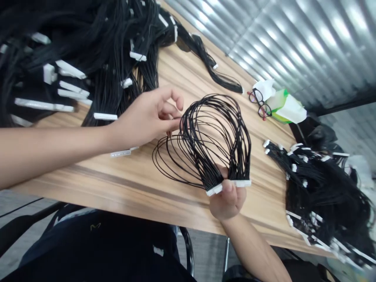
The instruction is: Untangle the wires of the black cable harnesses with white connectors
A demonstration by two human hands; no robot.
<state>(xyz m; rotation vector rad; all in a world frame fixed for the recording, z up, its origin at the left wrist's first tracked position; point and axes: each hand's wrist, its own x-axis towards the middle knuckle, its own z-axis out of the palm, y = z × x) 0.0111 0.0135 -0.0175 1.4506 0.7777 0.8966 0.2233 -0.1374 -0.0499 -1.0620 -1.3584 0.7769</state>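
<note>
The right hand [228, 199] grasps 2 white connectors [243, 183] of a looped black harness [239, 166]; the left hand [155, 111] meets its loop, grip unclear, tabletop [132, 184] below both.

"What's the harness [241, 152] like?"

"Thin black wires [202, 166] bent into a round loop, held above the bench [132, 184]."

"And its ends?"

"Two white connectors [243, 183], side by side, slightly angled to each other."

"Are the wires all together?"

"No, a few bow out wider leftward."
</note>
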